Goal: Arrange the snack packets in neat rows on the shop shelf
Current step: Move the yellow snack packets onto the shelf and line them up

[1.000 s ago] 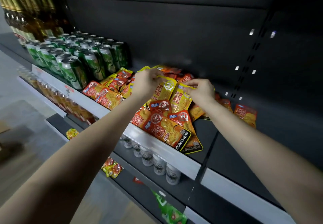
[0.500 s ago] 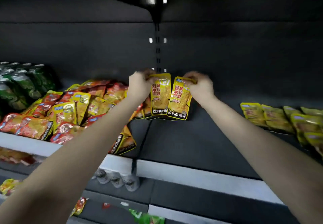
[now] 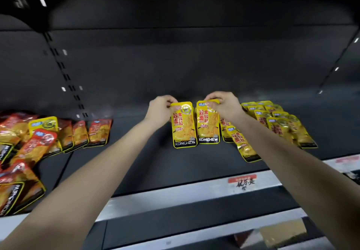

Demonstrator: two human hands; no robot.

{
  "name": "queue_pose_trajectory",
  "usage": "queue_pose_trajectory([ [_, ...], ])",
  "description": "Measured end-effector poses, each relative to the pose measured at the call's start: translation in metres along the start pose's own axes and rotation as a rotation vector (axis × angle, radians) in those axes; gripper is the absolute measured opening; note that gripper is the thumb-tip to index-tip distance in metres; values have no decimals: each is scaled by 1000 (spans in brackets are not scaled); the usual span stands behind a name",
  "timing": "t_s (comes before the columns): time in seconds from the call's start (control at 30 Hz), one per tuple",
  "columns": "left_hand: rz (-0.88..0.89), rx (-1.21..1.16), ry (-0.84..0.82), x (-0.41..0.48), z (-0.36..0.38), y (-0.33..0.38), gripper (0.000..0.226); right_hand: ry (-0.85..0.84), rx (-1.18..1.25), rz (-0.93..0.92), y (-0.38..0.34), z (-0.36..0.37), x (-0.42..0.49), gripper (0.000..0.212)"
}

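My left hand (image 3: 160, 108) pinches the top edge of a yellow KONCHEW snack packet (image 3: 184, 127). A second yellow packet (image 3: 208, 124) hangs beside it from the top edge, gripped by my right hand (image 3: 224, 104). Both packets are upright, side by side, just above the dark shelf (image 3: 155, 162) near its middle. To the right lie rows of the same yellow packets (image 3: 280, 122), overlapping and slanted. A loose heap of red and yellow packets (image 3: 44, 138) covers the shelf's left end.
The shelf's white price strip (image 3: 194, 191) runs along the front edge with a red label (image 3: 242, 178) on it. A slotted upright (image 3: 64, 74) stands at the back left. Lower shelves show below, with a tan box (image 3: 284, 232) at the bottom right.
Both hands have carried the two yellow packets to the right, away from the mixed heap and toward the rows of yellow packets. The view has swung right with them.
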State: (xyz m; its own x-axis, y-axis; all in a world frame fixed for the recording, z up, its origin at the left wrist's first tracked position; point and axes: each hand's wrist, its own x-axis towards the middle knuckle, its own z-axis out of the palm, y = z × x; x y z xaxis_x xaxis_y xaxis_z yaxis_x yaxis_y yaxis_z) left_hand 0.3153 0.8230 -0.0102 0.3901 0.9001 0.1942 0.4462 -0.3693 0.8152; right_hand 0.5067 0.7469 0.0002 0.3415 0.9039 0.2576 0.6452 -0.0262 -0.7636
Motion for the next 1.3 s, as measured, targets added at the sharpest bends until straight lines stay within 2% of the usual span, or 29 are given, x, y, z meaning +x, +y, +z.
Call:
queue_pose_trajectory([
  [0.1,-58,4,-79,2,22,-4,8,-45,-8,67,22,-4,-1,11],
  [0.17,-73,68,-130,1,33,-9,21,-79,-25,74,33,0,-1,11],
  [0.27,-74,163,-114,-2,41,-14,33,-108,-128,55,44,4,1,7],
  [0.47,-83,206,-28,-6,54,-19,12,-108,-423,-10,60,17,5,10],
  [0.7,-74,205,21,-3,61,-27,17,-142,-510,-71,60,20,8,26],
  [0.8,-56,201,68,-6,56,-31,23,-96,-478,-139,52,25,9,30],
  [0.97,-78,227,176,-18,27,-46,20,-68,-359,-240,15,51,13,27],
  [1.3,-145,479,419,-63,-110,-103,30,-262,-195,-452,-99,174,-5,26],
])
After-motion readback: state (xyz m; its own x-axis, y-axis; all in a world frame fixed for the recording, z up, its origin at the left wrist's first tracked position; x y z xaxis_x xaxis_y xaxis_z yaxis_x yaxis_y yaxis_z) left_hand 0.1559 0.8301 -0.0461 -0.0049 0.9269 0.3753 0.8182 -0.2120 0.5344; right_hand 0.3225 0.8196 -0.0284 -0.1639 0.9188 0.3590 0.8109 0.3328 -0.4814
